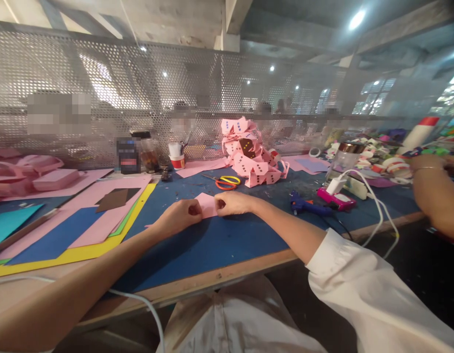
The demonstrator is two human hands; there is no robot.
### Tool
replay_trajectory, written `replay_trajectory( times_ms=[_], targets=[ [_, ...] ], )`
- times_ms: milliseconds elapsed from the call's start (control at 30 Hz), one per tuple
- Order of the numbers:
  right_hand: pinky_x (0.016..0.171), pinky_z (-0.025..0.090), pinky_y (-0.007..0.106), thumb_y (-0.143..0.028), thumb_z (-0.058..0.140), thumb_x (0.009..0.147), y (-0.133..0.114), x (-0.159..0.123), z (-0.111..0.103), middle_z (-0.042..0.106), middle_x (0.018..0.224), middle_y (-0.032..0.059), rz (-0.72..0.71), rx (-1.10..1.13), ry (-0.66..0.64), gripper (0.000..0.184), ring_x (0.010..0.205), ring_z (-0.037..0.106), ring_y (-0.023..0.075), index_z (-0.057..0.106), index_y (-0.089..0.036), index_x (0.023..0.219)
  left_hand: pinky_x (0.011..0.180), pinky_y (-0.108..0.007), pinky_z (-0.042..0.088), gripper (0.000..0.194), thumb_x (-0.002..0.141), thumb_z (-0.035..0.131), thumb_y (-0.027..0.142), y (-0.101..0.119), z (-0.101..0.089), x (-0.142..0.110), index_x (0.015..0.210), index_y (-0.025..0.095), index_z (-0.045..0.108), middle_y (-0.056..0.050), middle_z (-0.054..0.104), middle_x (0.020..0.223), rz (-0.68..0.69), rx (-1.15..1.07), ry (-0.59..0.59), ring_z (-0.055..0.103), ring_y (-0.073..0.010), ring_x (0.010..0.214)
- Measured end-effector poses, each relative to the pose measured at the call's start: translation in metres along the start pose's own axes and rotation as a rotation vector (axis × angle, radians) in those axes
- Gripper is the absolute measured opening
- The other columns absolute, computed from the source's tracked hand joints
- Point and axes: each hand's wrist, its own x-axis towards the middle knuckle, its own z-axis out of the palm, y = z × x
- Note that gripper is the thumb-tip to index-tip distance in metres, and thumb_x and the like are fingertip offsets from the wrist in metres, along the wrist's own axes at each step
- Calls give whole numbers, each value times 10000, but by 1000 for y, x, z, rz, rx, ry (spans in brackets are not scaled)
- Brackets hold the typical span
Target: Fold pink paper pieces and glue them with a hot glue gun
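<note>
Between my two hands a small piece of pink paper (207,203) lies just over the blue table mat (212,245). My left hand (180,215) pinches its left edge, fingers curled. On the opposite edge my right hand (230,203) grips it in the same way. Just beyond the hands lie scissors (227,183) with red and yellow handles. Behind them rises a heap of folded pink paper pieces (250,154) printed with dark dots. A blue glue gun (308,204) rests to the right of my right forearm.
Coloured sheets (76,233) are stacked on the left, near pink folded boxes (56,180). A pink power strip (336,198) with a white cable (377,208) sits right. A cup (176,156) and a jar (150,154) stand before the perforated screen. A co-worker's arm (432,196) reaches in at far right.
</note>
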Motion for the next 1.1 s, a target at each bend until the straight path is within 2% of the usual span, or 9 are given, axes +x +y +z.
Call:
replay_trajectory(
  times_ms=[500,800,1100],
  targets=[
    [603,401,202,-212,634,711,8,-4,-11,666,821,10,-5,-23,-56,122,718,593,131,596,-164,816,630,-275,417,192,738,557,377,-6,-4,0,758,202,636,-12,680,731,14,-4,-23,615,-190,683],
    [600,400,196,-215,645,704,19,-3,-15,678,811,1,1,-31,-88,114,719,609,129,610,-166,801,658,-282,413,227,727,536,400,-6,-15,-5,751,199,639,-19,678,746,13,18,-57,615,-205,716],
    [599,404,190,-214,647,712,24,-6,-22,696,852,13,10,-62,-114,131,730,609,125,635,-158,829,637,-269,415,214,714,554,398,-24,-21,-7,748,209,649,-9,670,718,3,-21,-90,599,-195,690]
  ],
)
